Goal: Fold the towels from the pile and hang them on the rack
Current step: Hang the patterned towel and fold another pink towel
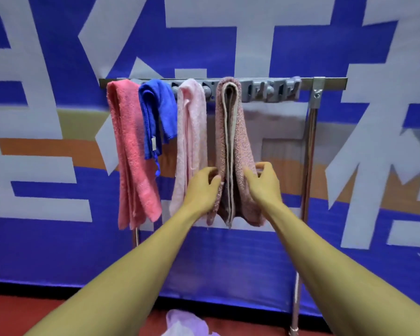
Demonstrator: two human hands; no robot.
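A metal rack [330, 81] stands before a blue banner wall. Over its bar hang a coral towel [129, 146], a short blue towel [157, 112], a pale pink towel [190, 132] and a mottled pink towel [238, 141] with a beige inner side. My left hand [201, 187] grips the left lower edge of the mottled towel. My right hand [264, 183] grips its right lower edge. Both arms reach forward at waist height.
The right part of the rack bar, with grey clips [272, 92], holds no towel. The rack's right post [307, 166] runs down to a red floor [22, 314]. A lilac cloth [184, 323] lies on the floor near the bottom edge.
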